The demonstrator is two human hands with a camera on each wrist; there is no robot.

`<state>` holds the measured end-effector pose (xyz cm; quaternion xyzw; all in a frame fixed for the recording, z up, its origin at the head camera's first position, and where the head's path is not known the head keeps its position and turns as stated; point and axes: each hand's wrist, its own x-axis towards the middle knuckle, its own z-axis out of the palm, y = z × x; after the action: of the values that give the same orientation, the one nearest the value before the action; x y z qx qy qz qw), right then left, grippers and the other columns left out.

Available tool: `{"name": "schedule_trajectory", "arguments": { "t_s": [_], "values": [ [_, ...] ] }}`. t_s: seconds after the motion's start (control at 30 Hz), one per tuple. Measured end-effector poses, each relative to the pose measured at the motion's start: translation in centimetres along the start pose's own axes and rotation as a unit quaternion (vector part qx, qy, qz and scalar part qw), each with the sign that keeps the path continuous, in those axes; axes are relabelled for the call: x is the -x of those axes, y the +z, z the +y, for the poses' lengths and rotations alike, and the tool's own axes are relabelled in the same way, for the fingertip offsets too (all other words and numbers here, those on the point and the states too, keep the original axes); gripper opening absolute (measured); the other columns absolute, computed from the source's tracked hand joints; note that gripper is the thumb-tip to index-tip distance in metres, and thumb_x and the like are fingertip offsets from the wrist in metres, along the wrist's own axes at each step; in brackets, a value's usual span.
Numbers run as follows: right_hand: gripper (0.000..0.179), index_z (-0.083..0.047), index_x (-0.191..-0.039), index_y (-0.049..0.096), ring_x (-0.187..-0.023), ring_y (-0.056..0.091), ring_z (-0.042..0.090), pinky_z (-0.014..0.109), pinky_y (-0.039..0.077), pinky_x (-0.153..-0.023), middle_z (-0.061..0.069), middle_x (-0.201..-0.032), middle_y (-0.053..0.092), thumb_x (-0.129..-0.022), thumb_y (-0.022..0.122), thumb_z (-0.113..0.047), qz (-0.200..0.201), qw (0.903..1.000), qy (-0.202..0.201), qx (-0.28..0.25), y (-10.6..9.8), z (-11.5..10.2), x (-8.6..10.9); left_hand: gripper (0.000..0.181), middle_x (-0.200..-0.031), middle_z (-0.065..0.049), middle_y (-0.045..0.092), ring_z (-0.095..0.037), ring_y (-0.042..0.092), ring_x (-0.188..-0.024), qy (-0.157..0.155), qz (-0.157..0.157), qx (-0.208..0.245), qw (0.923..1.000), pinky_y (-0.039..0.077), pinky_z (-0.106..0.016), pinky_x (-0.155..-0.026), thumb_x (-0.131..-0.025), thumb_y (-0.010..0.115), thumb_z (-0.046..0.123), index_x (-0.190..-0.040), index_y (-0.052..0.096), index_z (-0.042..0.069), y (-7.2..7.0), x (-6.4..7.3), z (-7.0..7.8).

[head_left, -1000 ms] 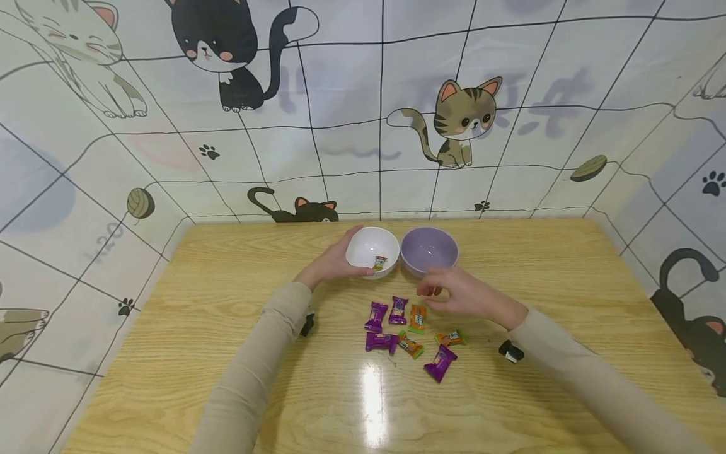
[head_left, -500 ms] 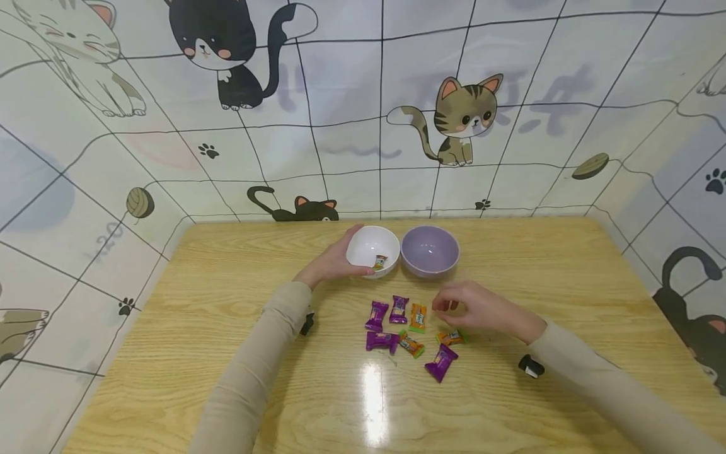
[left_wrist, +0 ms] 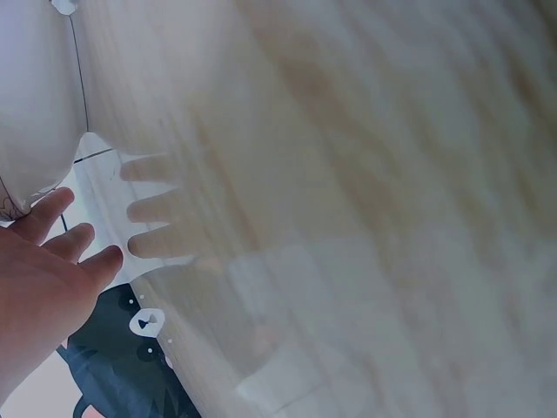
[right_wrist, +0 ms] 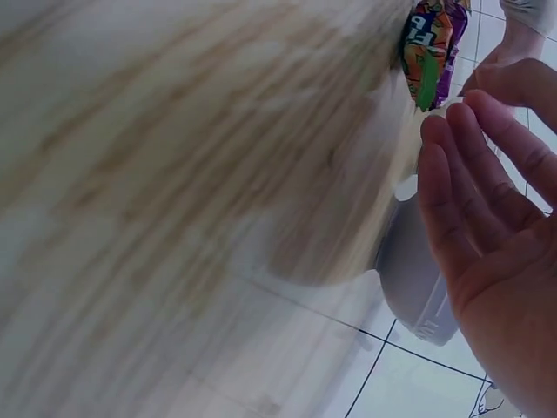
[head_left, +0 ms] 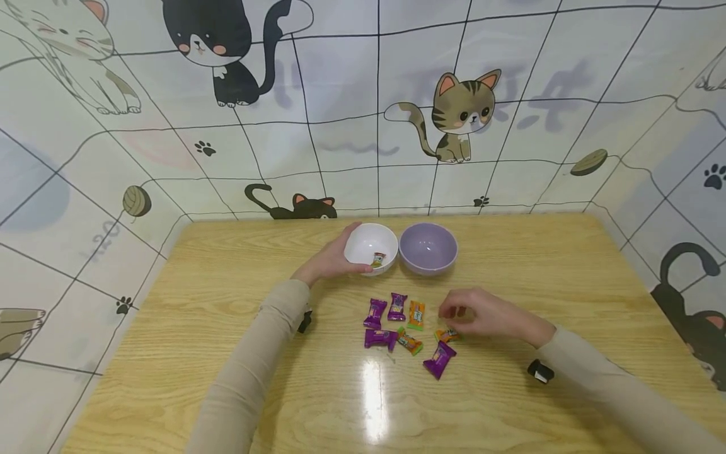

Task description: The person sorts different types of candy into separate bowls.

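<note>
My left hand [head_left: 331, 260] holds the white bowl [head_left: 367, 238] by its left side, thumb at the front rim and fingers round the back. In the left wrist view its fingers [left_wrist: 65, 235] lie against the bowl's wall. One small wrapped candy [head_left: 378, 259] lies inside that bowl. My right hand [head_left: 484, 313] hovers low over the table with loosely bent fingers and nothing between them. Just under its fingertips lies an orange candy [head_left: 445, 336], partly covered by the hand. The right wrist view shows the relaxed fingers near an orange-and-green candy wrapper [right_wrist: 426, 39].
A lilac bowl [head_left: 428, 243] stands right beside the white one. Several purple candies [head_left: 375, 313] and two more orange candies [head_left: 416, 314] lie on the wooden table [head_left: 238, 271] in front of the bowls. A cat-patterned cloth [head_left: 351, 145] rises behind the table's back edge.
My right hand has moved away from the lilac bowl, toward me and to the right, down to the orange candy. The left hand has stayed on the white bowl.
</note>
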<state>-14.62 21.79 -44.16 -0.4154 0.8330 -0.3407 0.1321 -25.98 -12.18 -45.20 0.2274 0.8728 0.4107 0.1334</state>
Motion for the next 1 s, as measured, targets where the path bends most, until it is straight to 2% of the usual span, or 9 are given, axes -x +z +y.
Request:
{"name": "schedule_trajectory", "arguments": {
  "t_s": [0.17,0.33,0.43,0.6,0.8,1.0],
  "values": [
    [0.024,-0.007,-0.101,0.067,-0.085,0.06,0.011,0.028,0.053,-0.074,0.0,-0.097,0.065,-0.079,0.074,0.002,-0.011,0.9994,-0.027,-0.018,0.26,0.3,0.25,0.11,-0.145,-0.017,0.04,-0.031,0.044,-0.127,0.003,0.003,-0.001,1.0,0.038,-0.045,-0.102,-0.072,0.087,0.027,-0.155,0.015,0.01,-0.33,-0.16,0.03],
    [0.026,-0.009,-0.102,0.067,-0.087,0.06,0.012,0.03,0.052,-0.078,-0.002,-0.098,0.064,-0.079,0.076,-0.003,-0.029,0.9989,-0.038,-0.003,0.71,0.39,0.59,0.11,-0.145,-0.016,0.04,-0.03,0.044,-0.127,0.003,0.001,-0.015,0.9999,0.037,-0.044,-0.103,-0.073,0.086,0.028,-0.154,0.015,0.011,-0.23,-0.22,-0.08],
    [0.024,-0.011,-0.1,0.067,-0.088,0.058,0.01,0.03,0.051,-0.079,-0.005,-0.097,0.063,-0.079,0.076,-0.005,-0.034,0.999,-0.027,0.01,0.84,0.36,0.77,0.109,-0.146,-0.016,0.039,-0.03,0.045,-0.126,0.001,-0.002,-0.013,0.9999,0.038,-0.043,-0.102,-0.073,0.086,0.028,-0.154,0.015,0.011,-0.09,-0.13,-0.06],
    [0.021,-0.014,-0.098,0.067,-0.086,0.057,0.008,0.028,0.051,-0.077,-0.008,-0.096,0.062,-0.081,0.075,-0.005,-0.035,0.9993,0.01,0.0,0.82,0.2,0.79,0.109,-0.145,-0.016,0.04,-0.03,0.045,-0.125,-0.01,-0.002,-0.005,0.9999,0.039,-0.043,-0.101,-0.073,0.086,0.027,-0.154,0.015,0.012,0.07,0.19,0.25],
    [0.019,-0.013,-0.099,0.067,-0.083,0.057,0.01,0.028,0.052,-0.073,-0.006,-0.096,0.063,-0.083,0.074,-0.006,-0.012,0.9995,0.021,-0.019,0.5,0.38,0.51,0.11,-0.145,-0.016,0.04,-0.031,0.045,-0.126,-0.004,-0.005,-0.009,0.9999,0.038,-0.044,-0.102,-0.073,0.086,0.029,-0.154,0.014,0.011,0.13,0.11,0.1],
    [0.02,-0.014,-0.099,0.068,-0.081,0.057,0.009,0.028,0.052,-0.071,-0.008,-0.096,0.064,-0.083,0.076,-0.008,0.022,0.9995,0.024,-0.001,0.16,0.5,-0.16,0.11,-0.146,-0.016,0.039,-0.031,0.045,-0.127,-0.007,-0.004,-0.013,0.9999,0.039,-0.044,-0.101,-0.074,0.086,0.029,-0.155,0.014,0.011,0.07,0.11,0.19]
  ]
}}
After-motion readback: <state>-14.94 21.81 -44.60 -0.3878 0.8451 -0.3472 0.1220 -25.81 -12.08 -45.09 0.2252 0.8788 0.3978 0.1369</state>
